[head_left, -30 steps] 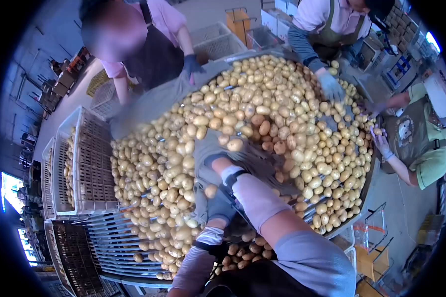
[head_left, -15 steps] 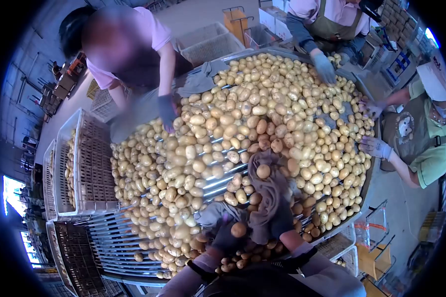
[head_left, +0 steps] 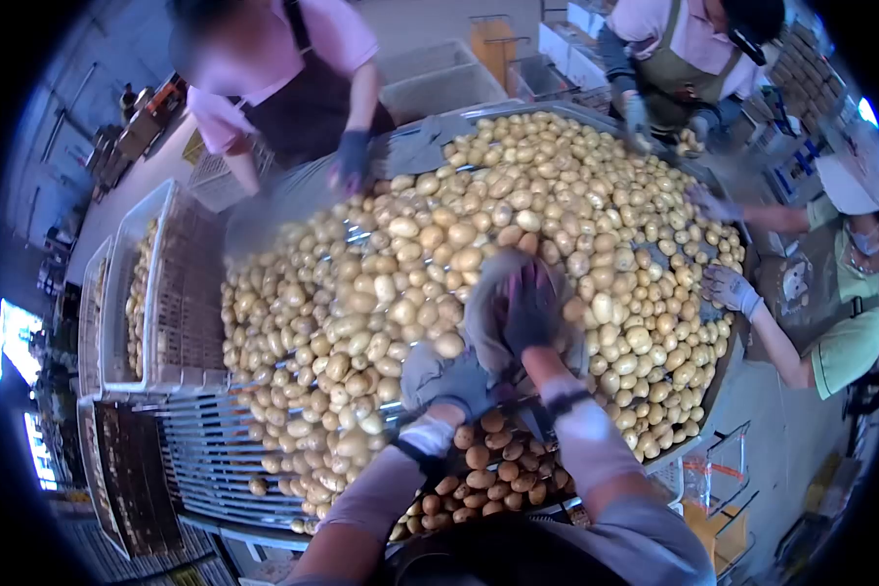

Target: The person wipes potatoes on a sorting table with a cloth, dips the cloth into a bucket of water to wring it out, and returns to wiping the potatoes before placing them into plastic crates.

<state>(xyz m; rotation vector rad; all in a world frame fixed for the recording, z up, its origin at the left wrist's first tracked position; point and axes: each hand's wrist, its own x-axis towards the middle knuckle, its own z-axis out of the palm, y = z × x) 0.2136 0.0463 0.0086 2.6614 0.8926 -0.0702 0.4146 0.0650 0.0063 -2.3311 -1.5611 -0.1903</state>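
My right hand [head_left: 531,305], in a dark glove, is closed over a bunched grey cloth [head_left: 485,311] that lies on the potatoes. My left hand [head_left: 462,381], also gloved, is lower and to the left, holding a second bunch of grey cloth [head_left: 420,376]; its fingertips are partly hidden. Pale yellow potatoes [head_left: 361,293] spread around both hands over a sorting table with metal rollers [head_left: 210,439]. Browner, dirtier potatoes [head_left: 498,469] lie between my forearms, close to my body.
White plastic crates [head_left: 190,293] stand at the left, with a dark crate [head_left: 132,479] below them. Across the table a person in a dark apron [head_left: 313,117] leans in. Two more workers stand at the back right [head_left: 684,68] and right side [head_left: 850,283], hands at the potatoes.
Both my hands have moved away from my body with the cloths, the right one farther. Brown potatoes now show between my forearms. The person across has drawn a gloved hand back.
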